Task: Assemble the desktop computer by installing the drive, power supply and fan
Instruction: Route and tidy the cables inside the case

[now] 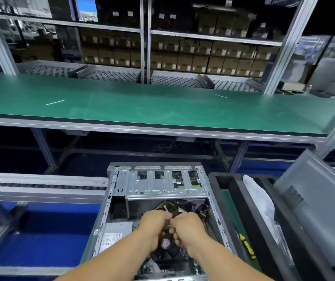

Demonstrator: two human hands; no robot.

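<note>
An open grey computer case (110,201) lies on its side in front of me, its metal drive cage (162,185) at the far end. A power supply (114,234) with a white label sits at the case's left side. Both my hands are inside the case over the motherboard. My left hand (154,226) and my right hand (187,228) meet with curled fingers around a bundle of cables (167,208), yellow, black and white. Just below the hands a round fan hub (165,243) shows. What the fingertips pinch is hidden.
A black foam tray (233,209) stands right of the case, with a yellow-handled screwdriver (245,244) and white plastic bag (259,201). A grey case panel (320,209) leans at the far right. Conveyor rails (41,187) run left. Beyond lies a green workbench (142,106).
</note>
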